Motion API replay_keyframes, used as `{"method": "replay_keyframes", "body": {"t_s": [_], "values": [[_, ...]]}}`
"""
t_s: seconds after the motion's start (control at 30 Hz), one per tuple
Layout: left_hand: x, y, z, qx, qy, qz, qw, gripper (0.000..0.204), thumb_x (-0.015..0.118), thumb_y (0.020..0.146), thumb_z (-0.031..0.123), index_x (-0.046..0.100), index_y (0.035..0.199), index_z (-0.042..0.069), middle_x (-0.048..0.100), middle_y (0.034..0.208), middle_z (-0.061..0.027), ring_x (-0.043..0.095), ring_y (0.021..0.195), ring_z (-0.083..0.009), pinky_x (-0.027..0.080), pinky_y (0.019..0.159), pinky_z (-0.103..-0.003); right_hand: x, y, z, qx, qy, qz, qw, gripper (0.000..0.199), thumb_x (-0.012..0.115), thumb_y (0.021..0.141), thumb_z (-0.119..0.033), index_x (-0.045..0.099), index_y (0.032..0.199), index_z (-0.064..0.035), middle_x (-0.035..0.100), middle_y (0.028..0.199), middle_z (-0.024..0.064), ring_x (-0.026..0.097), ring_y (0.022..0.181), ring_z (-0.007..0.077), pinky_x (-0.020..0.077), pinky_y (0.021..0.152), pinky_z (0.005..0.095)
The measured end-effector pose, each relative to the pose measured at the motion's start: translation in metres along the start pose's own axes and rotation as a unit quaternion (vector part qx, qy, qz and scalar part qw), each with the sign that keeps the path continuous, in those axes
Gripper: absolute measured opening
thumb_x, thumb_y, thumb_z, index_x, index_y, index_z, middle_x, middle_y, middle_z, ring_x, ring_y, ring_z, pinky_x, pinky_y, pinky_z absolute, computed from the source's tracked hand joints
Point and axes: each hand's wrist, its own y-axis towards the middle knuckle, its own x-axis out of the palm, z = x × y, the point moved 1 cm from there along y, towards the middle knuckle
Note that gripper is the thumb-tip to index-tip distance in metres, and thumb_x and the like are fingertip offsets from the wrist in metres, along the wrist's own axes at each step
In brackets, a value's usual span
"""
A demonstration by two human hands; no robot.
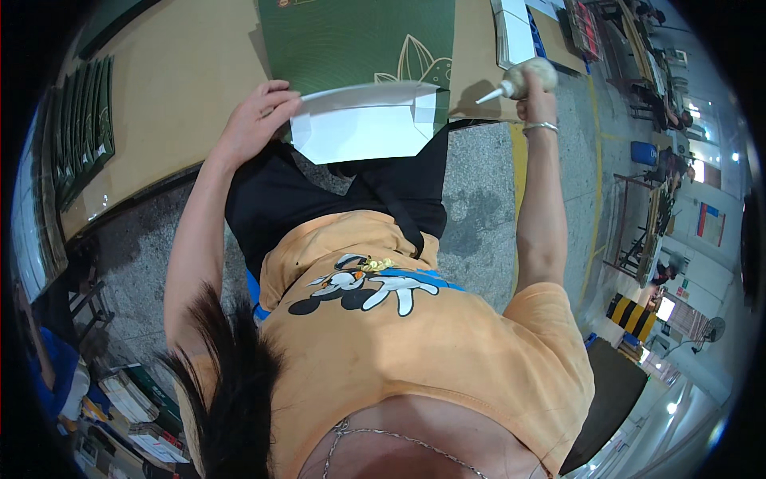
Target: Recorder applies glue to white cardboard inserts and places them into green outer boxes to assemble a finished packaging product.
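The green sheet (pixel 351 44) lies on the brown tabletop (pixel 183 88), its white-lined flap (pixel 363 134) standing open at the near edge and jutting past it, above the person's dark trousers (pixel 335 191). To the left, a wide stretch of tabletop separates it from a row of green folded pieces (pixel 84 128); to the right, a narrower strip leads to a white stack (pixel 512 33) near the far right corner. The left hand (pixel 259 120) bends its fingers at the flap's left corner; whether it pinches, I cannot tell. The right hand (pixel 539 105) grips a squeeze bottle (pixel 536 74), nozzle pointing left toward the sheet, beyond the tabletop's right edge, over the grey floor (pixel 479 188).
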Motion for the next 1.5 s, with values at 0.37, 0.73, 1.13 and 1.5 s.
{"method": "replay_keyframes", "body": {"t_s": [0.37,0.73,1.13,1.5], "values": [[0.035,-0.008,0.013,0.101,0.334,0.148,0.925,0.020,0.067,0.077,0.012,0.069,0.095,0.006,0.058,0.113,-0.0113,0.053,0.106,-0.0288,0.039,0.091,-0.041,0.052,-0.056,0.016,-0.362,-0.079,-0.091,0.924,0.018,0.062,0.086,-0.017,0.066,0.093,-0.0009,0.066,0.078,0.0121,0.063,0.069,0.0220,0.0477,0.061,0.0307],[0.041,-0.009,0.013,0.121,0.342,0.168,0.917,0.024,0.068,0.074,0.010,0.067,0.098,0.009,0.057,0.102,-0.0064,0.051,0.099,-0.0267,0.037,0.085,-0.040,0.075,-0.091,0.048,-0.316,-0.234,-0.135,0.909,0.047,0.078,0.073,-0.034,0.062,0.106,-0.0040,0.056,0.098,0.0151,0.058,0.070,0.0267,0.0495,0.065,0.0374],[0.047,-0.017,0.009,0.199,0.379,0.177,0.886,0.021,0.065,0.073,0.007,0.067,0.094,0.007,0.059,0.096,-0.0046,0.055,0.094,-0.0244,0.038,0.080,-0.038,0.077,-0.113,0.060,-0.473,-0.257,-0.123,0.833,0.032,0.073,0.072,-0.009,0.065,0.103,-0.0054,0.057,0.105,0.0131,0.054,0.096,0.0301,0.0449,0.085,0.0396],[0.027,-0.037,0.023,0.186,0.433,0.034,0.882,0.041,0.057,0.072,0.000,0.056,0.114,0.000,0.054,0.119,-0.0141,0.048,0.116,-0.0305,0.036,0.099,-0.042,0.083,-0.096,0.055,-0.537,-0.404,-0.209,0.711,0.052,0.056,0.072,0.000,0.060,0.121,-0.0137,0.051,0.128,0.0104,0.045,0.121,0.0327,0.0384,0.099,0.0444]]}}
